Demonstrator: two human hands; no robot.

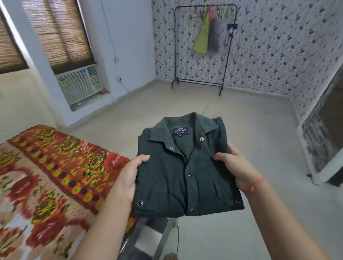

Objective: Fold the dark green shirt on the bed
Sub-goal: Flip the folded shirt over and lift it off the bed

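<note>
The dark green shirt point(177, 169) is folded into a neat rectangle, collar and blue label facing up, snap buttons showing. I hold it in the air over the floor, to the right of the bed point(38, 179). My left hand point(129, 179) grips its left edge with the thumb on top. My right hand point(237, 169) grips its right edge, thumb on the front panel. A red thread circles my right wrist.
The bed with a red and yellow floral cover lies at the lower left. A black clothes rack point(202, 47) with hanging garments stands at the far wall. A window air conditioner point(81, 84) sits low on the left wall. A metal object point(149, 240) stands below the shirt.
</note>
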